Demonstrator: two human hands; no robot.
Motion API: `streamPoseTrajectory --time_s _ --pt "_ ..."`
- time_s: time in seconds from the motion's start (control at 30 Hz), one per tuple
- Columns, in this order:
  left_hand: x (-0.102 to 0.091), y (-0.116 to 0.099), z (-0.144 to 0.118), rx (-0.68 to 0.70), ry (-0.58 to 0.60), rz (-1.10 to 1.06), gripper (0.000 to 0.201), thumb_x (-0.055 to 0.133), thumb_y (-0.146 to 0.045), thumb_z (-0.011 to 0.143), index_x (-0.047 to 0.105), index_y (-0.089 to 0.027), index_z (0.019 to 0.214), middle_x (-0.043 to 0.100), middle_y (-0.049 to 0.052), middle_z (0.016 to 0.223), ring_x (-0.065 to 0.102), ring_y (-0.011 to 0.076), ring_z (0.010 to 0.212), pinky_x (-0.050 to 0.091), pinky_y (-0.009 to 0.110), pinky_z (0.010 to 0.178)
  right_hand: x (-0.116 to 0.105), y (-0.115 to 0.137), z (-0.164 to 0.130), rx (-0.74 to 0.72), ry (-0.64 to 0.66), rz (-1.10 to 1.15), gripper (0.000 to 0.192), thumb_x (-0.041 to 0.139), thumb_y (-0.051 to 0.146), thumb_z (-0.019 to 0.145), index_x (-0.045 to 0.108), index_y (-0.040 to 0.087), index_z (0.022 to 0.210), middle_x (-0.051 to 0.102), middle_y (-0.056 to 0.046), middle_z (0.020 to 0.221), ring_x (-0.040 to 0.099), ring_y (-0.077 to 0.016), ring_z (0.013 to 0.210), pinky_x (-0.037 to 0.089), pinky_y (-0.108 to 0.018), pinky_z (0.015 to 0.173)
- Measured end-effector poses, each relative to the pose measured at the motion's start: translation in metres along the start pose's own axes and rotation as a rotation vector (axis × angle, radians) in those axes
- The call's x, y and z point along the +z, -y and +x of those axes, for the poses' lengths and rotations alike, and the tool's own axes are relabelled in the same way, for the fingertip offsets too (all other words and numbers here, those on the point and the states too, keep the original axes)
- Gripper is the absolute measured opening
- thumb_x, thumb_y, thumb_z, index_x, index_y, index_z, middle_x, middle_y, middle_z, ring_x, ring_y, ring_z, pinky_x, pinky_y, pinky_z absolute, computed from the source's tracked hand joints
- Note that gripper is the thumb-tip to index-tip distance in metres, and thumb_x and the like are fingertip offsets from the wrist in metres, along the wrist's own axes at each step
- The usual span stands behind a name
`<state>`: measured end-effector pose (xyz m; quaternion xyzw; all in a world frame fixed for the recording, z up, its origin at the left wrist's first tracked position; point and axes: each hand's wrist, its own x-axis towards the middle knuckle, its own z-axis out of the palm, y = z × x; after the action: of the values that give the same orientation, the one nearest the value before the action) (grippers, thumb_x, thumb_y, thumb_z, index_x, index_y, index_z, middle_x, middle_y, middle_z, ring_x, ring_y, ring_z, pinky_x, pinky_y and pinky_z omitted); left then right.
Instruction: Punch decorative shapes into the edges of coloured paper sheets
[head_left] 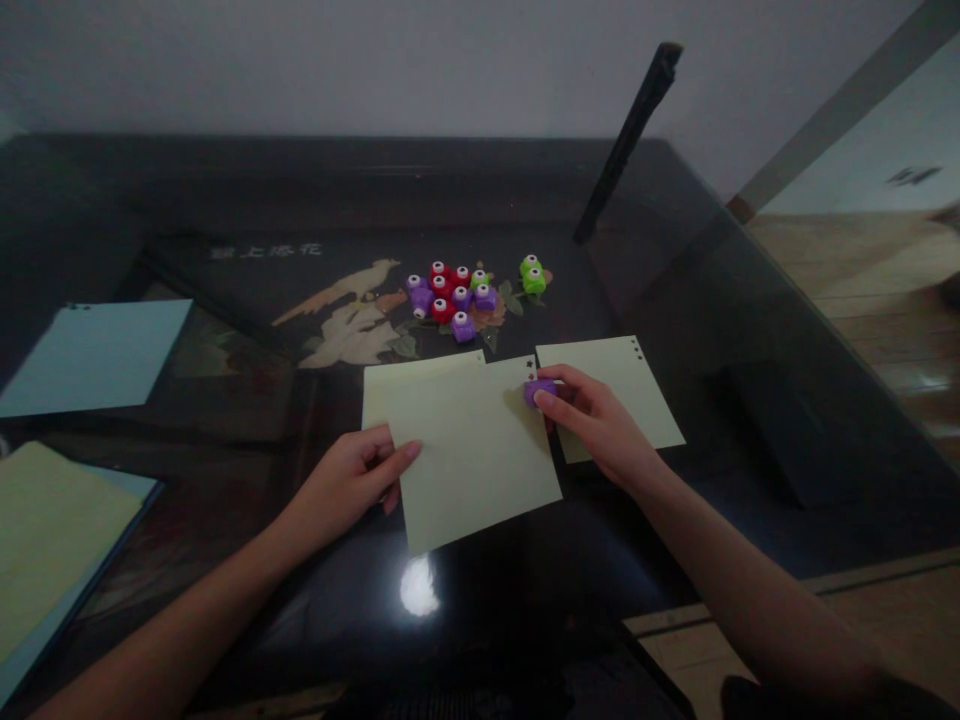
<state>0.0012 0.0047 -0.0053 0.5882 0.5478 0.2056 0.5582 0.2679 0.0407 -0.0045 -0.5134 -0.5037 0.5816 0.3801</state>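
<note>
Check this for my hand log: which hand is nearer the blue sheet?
Left. The left hand lies right of the blue sheet; the right hand is farther right.
</note>
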Motion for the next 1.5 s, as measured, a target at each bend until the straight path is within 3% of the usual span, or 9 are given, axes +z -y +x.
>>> streamPoseTrajectory --time_s 0.33,0.67,0.83,1.0,1.13,1.27,1.33,1.4,1.5 --pt "-0.003 -0.005 0.002 -0.012 -0.044 -0.048 0.034 0.054 -0.046 0.08 0.052 -0.017 0.062 0.051 -0.005 0.043 0.046 0.0088 0.037 0.032 0.02 0.038 0.0 0.002 0.0 -0.045 -0.028 0.041 0.028 0.067 0.04 0.077 0.063 0.018 0.094 0.062 0.001 0.066 0.055 -0.0113 0.058 0.046 -0.027 0.056" --pt "-0.017 0.003 0.002 0.003 -0.155 -0.029 0.035 0.056 -0.049 0.079 0.055 -0.016 0.067 0.049 -0.005 0.045 0.044 0.0088 0.038 0.033 0.019 0.039 -0.006 0.001 0.002 -0.076 -0.109 0.104 0.03 0.063 0.044 0.079 0.066 0.018 0.096 0.065 -0.003 0.081 0.057 -0.0124 0.067 0.046 -0.026 0.056" --pt "-0.024 0.003 0.006 0.041 -0.246 -0.016 0.034 0.058 -0.047 0.079 0.057 -0.015 0.069 0.049 -0.005 0.047 0.043 0.0088 0.04 0.033 0.02 0.04 -0.008 0.003 0.004 -0.086 -0.107 0.171 0.037 0.073 0.036 0.072 0.066 0.024 0.106 0.061 0.001 0.076 0.056 -0.0119 0.066 0.048 -0.028 0.06" --pt "-0.025 0.003 0.009 0.038 -0.285 -0.072 0.036 0.059 -0.05 0.077 0.059 -0.013 0.075 0.049 -0.005 0.051 0.042 0.0089 0.042 0.031 0.02 0.04 -0.01 0.005 0.004 -0.107 -0.09 0.271 0.028 0.075 0.034 0.069 0.067 0.024 0.094 0.063 0.0 0.084 0.061 -0.0133 0.072 0.052 -0.035 0.076" --pt "-0.024 0.001 0.007 0.044 -0.276 -0.106 0.039 0.059 -0.052 0.077 0.057 -0.014 0.073 0.049 -0.004 0.052 0.04 0.0086 0.042 0.029 0.019 0.04 -0.015 0.012 0.003 -0.122 -0.098 0.277 0.035 0.079 0.029 0.064 0.067 0.023 0.096 0.064 -0.001 0.088 0.063 -0.0141 0.078 0.051 -0.037 0.084" --pt "-0.022 -0.003 0.005 0.057 -0.268 -0.13 0.039 0.059 -0.052 0.076 0.058 -0.013 0.074 0.048 -0.004 0.052 0.04 0.0086 0.042 0.029 0.019 0.04 -0.026 0.023 0.014 -0.178 -0.083 0.182 0.037 0.073 0.035 0.072 0.061 0.021 0.103 0.064 -0.001 0.086 0.064 -0.0141 0.072 0.054 -0.036 0.076" --pt "-0.022 -0.003 0.005 0.061 -0.266 -0.128 0.04 0.059 -0.053 0.076 0.058 -0.013 0.074 0.048 -0.005 0.051 0.04 0.0085 0.042 0.029 0.019 0.041 -0.033 0.024 0.031 -0.232 -0.11 0.009 0.038 0.068 0.04 0.076 0.056 0.02 0.105 0.065 -0.001 0.084 0.065 -0.0147 0.07 0.054 -0.035 0.071" --pt "-0.023 -0.002 0.006 0.066 -0.262 -0.12 0.04 0.059 -0.053 0.076 0.058 -0.013 0.074 0.047 -0.005 0.05 0.04 0.0085 0.041 0.029 0.019 0.041 -0.04 0.021 0.055 -0.309 -0.185 -0.313 0.033 0.057 0.046 0.082 0.052 0.019 0.099 0.065 -0.002 0.08 0.065 -0.0155 0.067 0.053 -0.033 0.065" --pt "-0.024 0.001 0.009 0.087 -0.248 -0.105 0.04 0.058 -0.052 0.077 0.059 -0.012 0.075 0.048 -0.005 0.05 0.04 0.0087 0.041 0.029 0.019 0.041 -0.048 0.011 0.093 -0.346 -0.237 -0.48 0.027 0.056 0.044 0.082 0.053 0.019 0.09 0.065 -0.002 0.075 0.061 -0.0157 0.062 0.05 -0.032 0.062"
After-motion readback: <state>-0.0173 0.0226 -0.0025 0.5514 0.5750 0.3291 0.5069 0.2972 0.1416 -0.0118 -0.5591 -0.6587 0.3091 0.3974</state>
